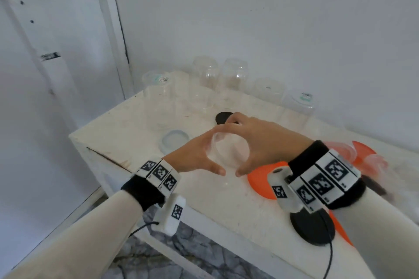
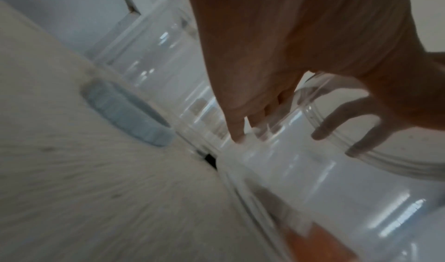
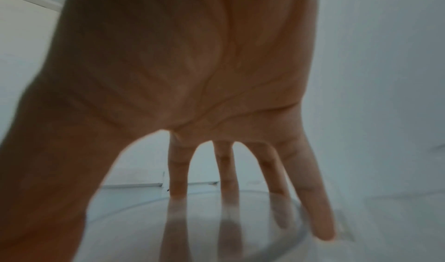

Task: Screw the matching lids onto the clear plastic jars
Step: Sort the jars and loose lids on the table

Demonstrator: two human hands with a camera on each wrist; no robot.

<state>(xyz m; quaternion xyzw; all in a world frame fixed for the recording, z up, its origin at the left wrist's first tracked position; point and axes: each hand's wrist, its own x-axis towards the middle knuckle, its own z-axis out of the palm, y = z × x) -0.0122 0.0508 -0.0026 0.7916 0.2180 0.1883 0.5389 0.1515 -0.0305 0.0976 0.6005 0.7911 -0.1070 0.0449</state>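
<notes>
A clear plastic jar is near the middle of the white table, and both hands hold it. My left hand wraps its left side and my right hand wraps its right side, thumbs towards me and nearly meeting. In the left wrist view my left hand's fingers press the jar's wall. In the right wrist view my right hand spreads over the jar's round end. No lid is on this jar. A pale translucent lid lies just to its left.
Several clear jars stand upside down along the back of the table by the wall. A black lid lies behind my hands. Orange lids and another black lid lie at the right, under my right wrist. The table's left edge is close.
</notes>
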